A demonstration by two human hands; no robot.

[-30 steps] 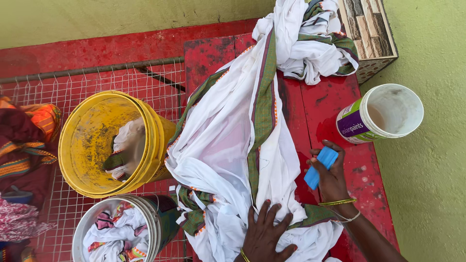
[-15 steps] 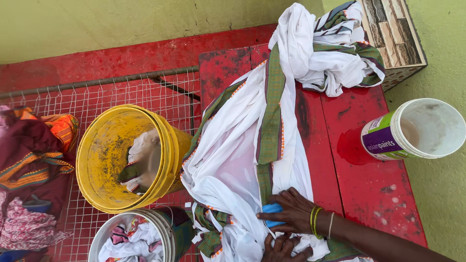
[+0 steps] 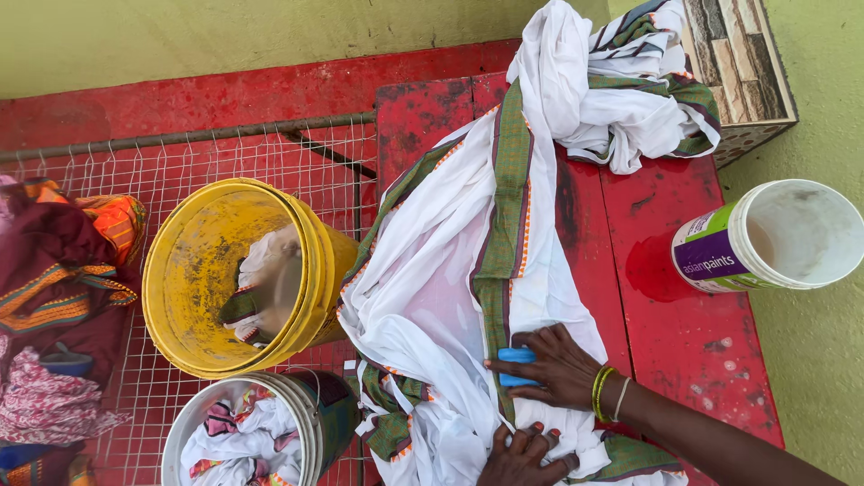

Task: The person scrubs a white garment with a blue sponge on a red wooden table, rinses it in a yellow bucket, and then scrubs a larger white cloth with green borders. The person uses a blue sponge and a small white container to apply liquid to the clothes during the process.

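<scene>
Here, a blue soap bar (image 3: 516, 367) is gripped under the right hand (image 3: 558, 367), while the white cloth (image 3: 450, 297) is pinned flat by the left hand (image 3: 524, 452). The cloth, draped over the red tabletop (image 3: 684, 342) beside the yellow bucket (image 3: 229, 274), appears soft, wet and slippery; its green border (image 3: 511, 180) is judged the firmest hold.

Looks like a home's outdoor laundry spot: a painted red washing slab (image 3: 684, 315) with wet white cloth (image 3: 441, 315) across it, a yellow bucket (image 3: 225, 279) at 9 o'clock, a wire grate floor (image 3: 180, 180) and a green wall (image 3: 225, 36) at 12.
</scene>
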